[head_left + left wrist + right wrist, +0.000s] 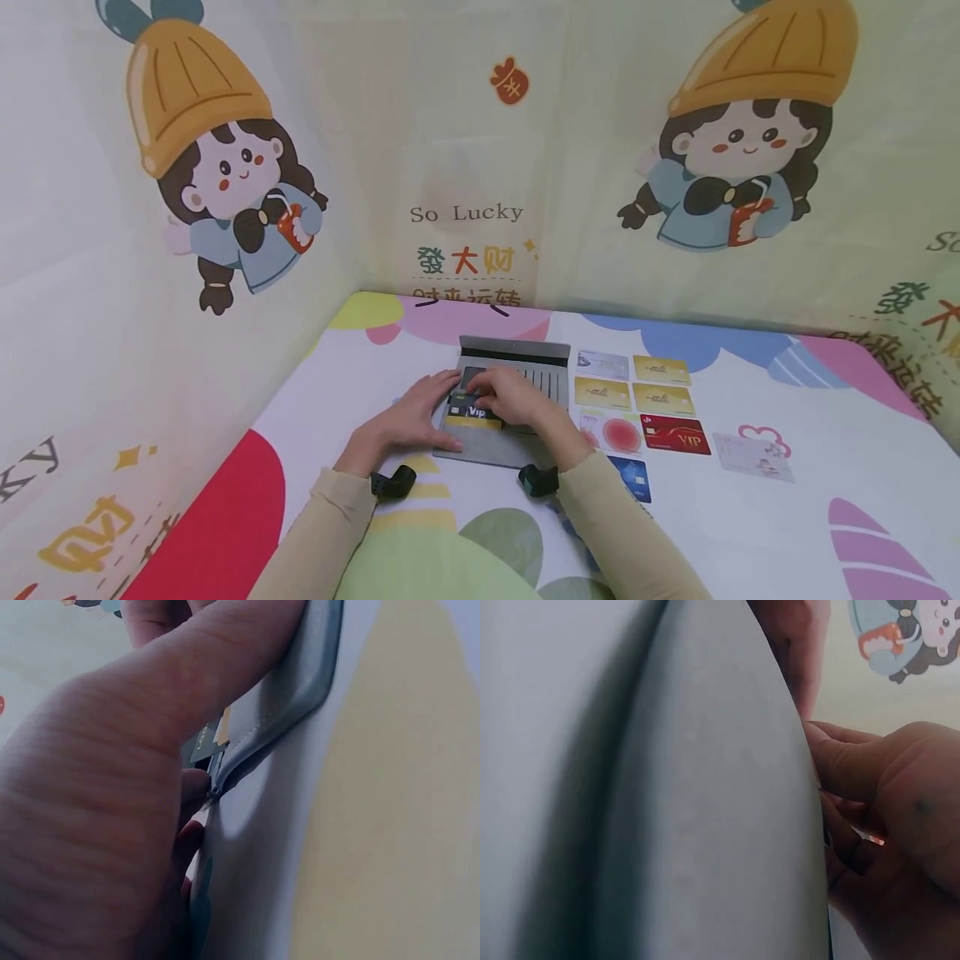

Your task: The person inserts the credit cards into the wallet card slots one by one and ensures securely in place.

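A grey card wallet (pixel 487 450) lies unfolded on the table, with a row of slots on its inner side. My left hand (pixel 408 417) grips its left edge, the thumb laid across the lower flap in the left wrist view. Over the slots, my right hand (pixel 517 396) has its fingers curled and pinches a black card marked Vip (pixel 461 410), whose right end they cover. In the right wrist view the wallet (pixel 735 780) fills the middle and hides the fingertips of the right hand (pixel 900 780).
Right of the wallet lie a silver card (pixel 603 364), several gold cards (pixel 662 369), a card with a red circle (pixel 611 432) and a red VIP card (pixel 675 434). A blue card (pixel 636 479) is partly behind the right sleeve. Farther right is a pale card (pixel 753 457).
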`<state>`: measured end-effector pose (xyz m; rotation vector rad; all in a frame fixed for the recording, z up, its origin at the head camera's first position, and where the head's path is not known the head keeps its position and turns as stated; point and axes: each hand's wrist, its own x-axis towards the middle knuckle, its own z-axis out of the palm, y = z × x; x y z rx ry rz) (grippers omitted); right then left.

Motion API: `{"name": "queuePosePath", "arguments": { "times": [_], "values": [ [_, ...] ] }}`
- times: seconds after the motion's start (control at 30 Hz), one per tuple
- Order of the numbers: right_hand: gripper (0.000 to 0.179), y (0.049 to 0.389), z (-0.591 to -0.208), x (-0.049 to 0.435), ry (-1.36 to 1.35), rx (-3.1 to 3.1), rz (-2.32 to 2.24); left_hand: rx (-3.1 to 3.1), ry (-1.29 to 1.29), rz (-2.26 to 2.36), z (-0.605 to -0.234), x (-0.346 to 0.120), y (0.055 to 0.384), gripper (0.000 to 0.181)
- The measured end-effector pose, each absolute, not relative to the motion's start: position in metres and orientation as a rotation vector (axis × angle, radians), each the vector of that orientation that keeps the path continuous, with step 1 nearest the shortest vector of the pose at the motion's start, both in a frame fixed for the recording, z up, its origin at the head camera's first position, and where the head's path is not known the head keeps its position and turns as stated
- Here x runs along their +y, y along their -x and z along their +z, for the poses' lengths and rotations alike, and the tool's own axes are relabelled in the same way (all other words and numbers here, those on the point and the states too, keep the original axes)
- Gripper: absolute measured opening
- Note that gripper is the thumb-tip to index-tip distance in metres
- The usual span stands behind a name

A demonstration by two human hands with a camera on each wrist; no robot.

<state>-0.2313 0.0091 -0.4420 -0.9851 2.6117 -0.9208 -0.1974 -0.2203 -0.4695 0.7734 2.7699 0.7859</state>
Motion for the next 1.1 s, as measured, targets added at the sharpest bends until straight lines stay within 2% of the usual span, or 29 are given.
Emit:
{"name": "queuePosePath", "arguments": {
  "times": [0.83, 1.1],
  "values": [
    [0.02, 0.2249, -0.4336, 0.0075, 1.16, 2.554, -0.847, 2.76, -0.769, 0.809, -0.4666, -0.2218, 0.1975, 0.111],
    [0.019, 0.2246, -0.4343, 0.0069, 1.107, 2.561, -0.813, 2.766, -0.779, 0.807, -0.4671, -0.2228, 0.1967, 0.112]
  ]
}}
